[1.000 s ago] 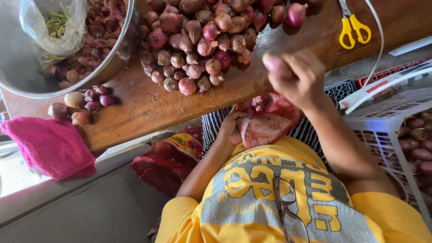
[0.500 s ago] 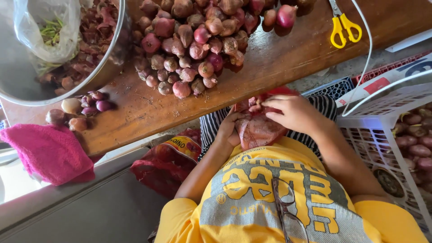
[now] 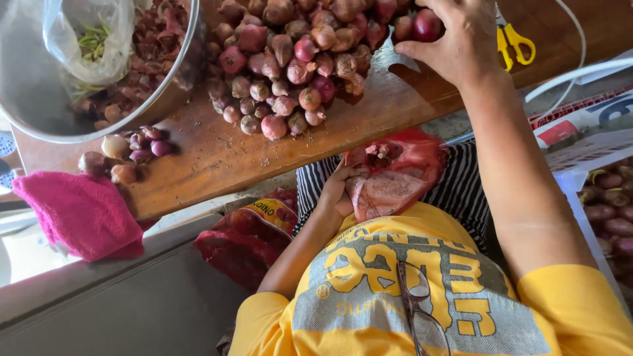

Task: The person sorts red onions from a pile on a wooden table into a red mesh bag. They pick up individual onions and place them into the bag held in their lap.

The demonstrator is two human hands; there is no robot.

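A heap of red shallots (image 3: 290, 59) lies on the wooden table (image 3: 217, 158). My right hand (image 3: 455, 39) reaches up to the heap's right edge, and its fingers close round one round shallot (image 3: 427, 25). My left hand (image 3: 337, 192) stays low at my lap. It grips the edge of a red mesh bag (image 3: 399, 175) that rests against my striped cloth and yellow shirt. The bag's mouth is open, with a few shallots showing inside.
A steel bowl (image 3: 175, 86) with peels and a plastic bag stands at the upper left. Beside it lie a few loose shallots (image 3: 125, 155) and a pink cloth (image 3: 79, 211). Yellow scissors (image 3: 514, 43) lie near my right hand. A white crate (image 3: 573, 181) of shallots stands at the right.
My right hand dropped from the table edge to the mesh bag, then rose to the shallot heap. My left hand has kept hold of the bag.
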